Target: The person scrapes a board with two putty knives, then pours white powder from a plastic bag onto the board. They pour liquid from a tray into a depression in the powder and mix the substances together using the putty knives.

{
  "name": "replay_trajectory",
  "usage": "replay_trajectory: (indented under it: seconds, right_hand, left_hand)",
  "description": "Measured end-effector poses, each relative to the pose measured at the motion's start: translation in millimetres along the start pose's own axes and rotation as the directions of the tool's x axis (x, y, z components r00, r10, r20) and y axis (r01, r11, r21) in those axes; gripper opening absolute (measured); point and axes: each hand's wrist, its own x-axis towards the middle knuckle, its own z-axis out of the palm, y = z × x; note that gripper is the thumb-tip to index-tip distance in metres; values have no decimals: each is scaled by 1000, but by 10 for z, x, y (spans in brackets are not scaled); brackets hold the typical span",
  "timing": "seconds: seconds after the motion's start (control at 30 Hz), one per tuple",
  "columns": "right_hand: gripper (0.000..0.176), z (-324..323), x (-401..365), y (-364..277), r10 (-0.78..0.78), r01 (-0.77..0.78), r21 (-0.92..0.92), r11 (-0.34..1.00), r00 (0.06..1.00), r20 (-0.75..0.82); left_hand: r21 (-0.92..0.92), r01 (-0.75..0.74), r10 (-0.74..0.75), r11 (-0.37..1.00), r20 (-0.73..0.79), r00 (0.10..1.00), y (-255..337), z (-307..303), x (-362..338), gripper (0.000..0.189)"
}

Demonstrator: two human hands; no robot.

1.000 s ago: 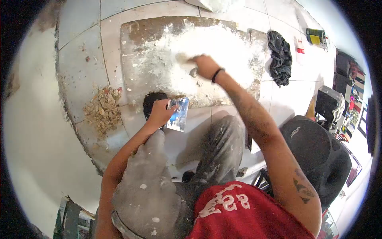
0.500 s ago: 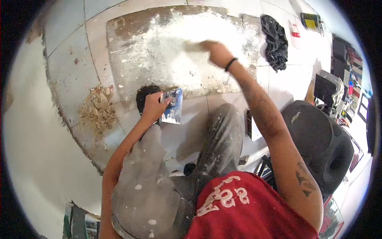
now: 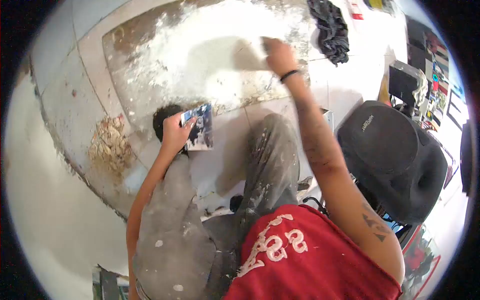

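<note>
My left hand is closed on a flat rectangular scraper, blue and pale with dark smears, held above my dark shoe. My right hand, a black band at its wrist, is over the right part of a board lying on the floor. Its fingers are curled, and a small dark shape shows at their tips; I cannot make out what they hold. White powdery or pasty material covers most of the board, and my right arm's shadow falls across it.
A heap of crumbled rubble lies left of my foot by the wall. A crumpled black cloth is right of the board. A large black speaker stands at my right, with a black box beyond it.
The view has shifted, so the floor and board sit further up and left. My right hand has moved toward the board's right side. The scraper stays in my left hand.
</note>
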Motion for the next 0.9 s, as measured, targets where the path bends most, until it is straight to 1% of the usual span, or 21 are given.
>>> replay_trajectory:
  seconds: [0.07, 0.17, 0.23, 0.27, 0.3, 0.37, 0.4, 0.43, 0.47, 0.5, 0.53, 0.57, 0.63, 0.67, 0.7, 0.73, 0.77, 0.8, 0.83, 0.87, 0.9]
  right_hand:
    - [32, -78, -27, 251, 241, -247, 35, 968, 962, 132]
    - [33, 398, -70, -200, 276, -251, -165, 954, 949, 150]
    - [28, 710, -162, -860, 335, -313, -265, 912, 941, 42]
    - [27, 745, -169, -1142, 348, -339, -123, 933, 936, 58]
    - [27, 720, -184, -1337, 354, -356, 20, 934, 933, 70]
    - [31, 442, -215, -1535, 242, -267, 153, 951, 956, 163]
    - [27, 427, -181, -1398, 217, -258, 172, 951, 949, 228]
    - [27, 597, -175, -1045, 171, -182, 152, 971, 982, 86]
    - [23, 461, -170, -769, 211, -210, 41, 977, 977, -24]
    - [22, 330, -104, -438, 305, -306, 41, 951, 952, 26]
    - [22, 203, -83, -165, 381, -395, 127, 910, 917, 120]
    - [22, 29, -139, -250, 379, -391, 62, 918, 914, 145]
    - [23, 265, -208, -597, 401, -382, -144, 913, 906, 136]
    - [24, 488, -205, -855, 394, -376, -173, 910, 916, 81]
    - [25, 747, -203, -1120, 392, -381, -206, 901, 920, 11]
    - [27, 1019, -179, -1396, 455, -457, -69, 887, 890, -38]
    - [29, 931, -136, -1503, 448, -448, 26, 894, 894, 6]
    - [30, 831, -94, -1618, 440, -442, 121, 889, 897, 50]
    - [30, 528, -81, -1681, 344, -375, 176, 910, 921, 181]
    - [28, 537, -16, -1463, 280, -313, 155, 937, 938, 203]
    - [24, 525, 24, -1161, 313, -321, 62, 945, 944, 107]
  left_hand:
    - [-12, 36, -36, 999, 24, 999, 10, -9, 7, 18]
    - [-25, 81, -80, 996, 26, 996, -13, 7, -4, 19]
    - [49, 41, -43, 998, 31, 999, 81, -22, 36, 19]
    - [112, -7, 4, 994, 20, 1000, -15, 5, 39, 19]
    - [91, 21, -23, 996, 15, 1000, 103, -16, 21, 18]
    - [-8, 61, -61, 998, 24, 998, 37, 29, 9, 17]
    - [-17, 52, -52, 999, 26, 998, 75, 12, -7, 17]
    - [-6, 26, -25, 1000, 36, 999, 99, -11, 12, 17]
    - [4, 10, -11, 1000, 33, 999, 104, -29, 20, 17]
    - [12, 9, -9, 1000, 24, 1000, 81, -32, -6, 17]
    - [-20, -11, 11, 1000, 19, 1000, 27, -15, 1, 17]
    - [16, 28, -29, 999, 51, 998, -18, -14, 12, 17]
    - [-58, 58, -57, 997, 16, 998, 37, -5, 5, 18]
    - [-65, 104, -102, 992, 31, 994, -30, 10, 13, 19]
    - [5, 87, -87, 996, 27, 996, -51, 8, 39, 19]
    - [74, 63, -66, 995, 28, 997, -34, 2, 31, 19]
    - [141, 38, -43, 989, 28, 999, -12, 2, 27, 19]
    - [91, 116, -120, 989, 43, 992, 3, 18, 28, 21]
    - [60, 138, -141, 989, 45, 989, 88, -8, 21, 21]
    - [49, 119, -121, 992, 60, 991, 63, -4, 19, 21]
    - [38, 107, -109, 994, 67, 992, 14, -18, 11, 20]
